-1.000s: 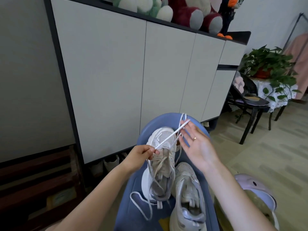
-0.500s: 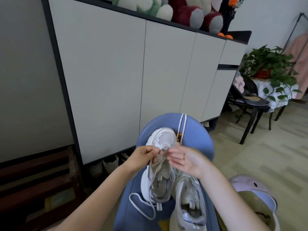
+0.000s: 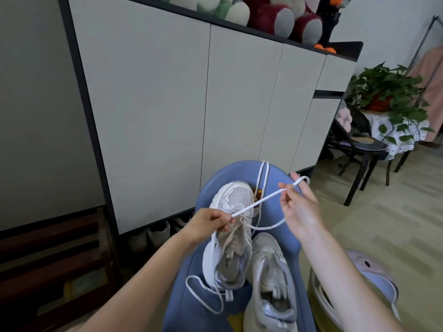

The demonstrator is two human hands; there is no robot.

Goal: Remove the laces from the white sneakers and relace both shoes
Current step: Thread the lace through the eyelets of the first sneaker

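A person seated before a row of pale cabinet doors point(image 3: 155, 111) works a white lace point(image 3: 259, 202) on a white sneaker point(image 3: 231, 233) that rests toe-away on a blue padded seat point(image 3: 285, 238). The left hand point(image 3: 208, 224), fingers curled, pinches the lace just over the shoe's upper eyelets, while the right hand point(image 3: 298, 202) is raised toward the seat's far right edge with thumb and fingers pinching the same lace, which runs taut between the two hands; beyond the right fingers the lace doubles back in a small loop and sags in a slack curve to the shoe's tongue. The sneaker's mesh toe is white, its tongue and remaining lacing loose and greyish, its heel collar silvery. A second lace point(image 3: 206, 298) trails in a loose loop off the seat's near left edge. The other sneaker point(image 3: 271, 281), unlaced, with a silver heel, lies just beside the first toward the near right corner, the two touching. A further pair of white strands hangs over the seat's far edge. Plush toys point(image 3: 263, 13) sit along the cabinet top; shoes are tucked under its base. To the right stand a dark chair point(image 3: 359, 147) and a potted trailing plant point(image 3: 386, 92) on a cloth-covered table, over a pale green floor. A lilac-lidded container point(image 3: 374, 283) stands near the seat's right edge.
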